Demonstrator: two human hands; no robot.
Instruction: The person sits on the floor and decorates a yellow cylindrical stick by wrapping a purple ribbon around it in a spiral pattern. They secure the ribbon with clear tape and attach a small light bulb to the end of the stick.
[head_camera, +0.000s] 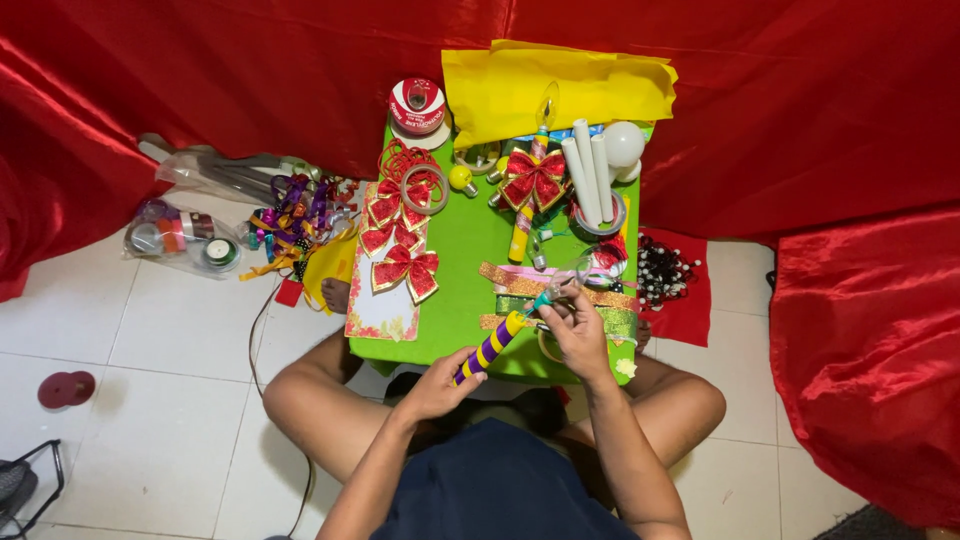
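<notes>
Striped stick (492, 346) — purple and yellow — sits just in front of the green table (460, 250). Left hand (438, 385) is wrapped tight on its low end. Right hand (575, 325) pinches the top, maybe ribbon — keep it steady.

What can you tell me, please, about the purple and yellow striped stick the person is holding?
The striped stick is a slim rod wound in slanting purple and yellow bands, seemingly ribbon or tape. It slants up to the right over the near edge of the green table. The left hand grips its lower end; the right hand works at its upper end, where a green tip and a clear bulb-like piece show.
</notes>
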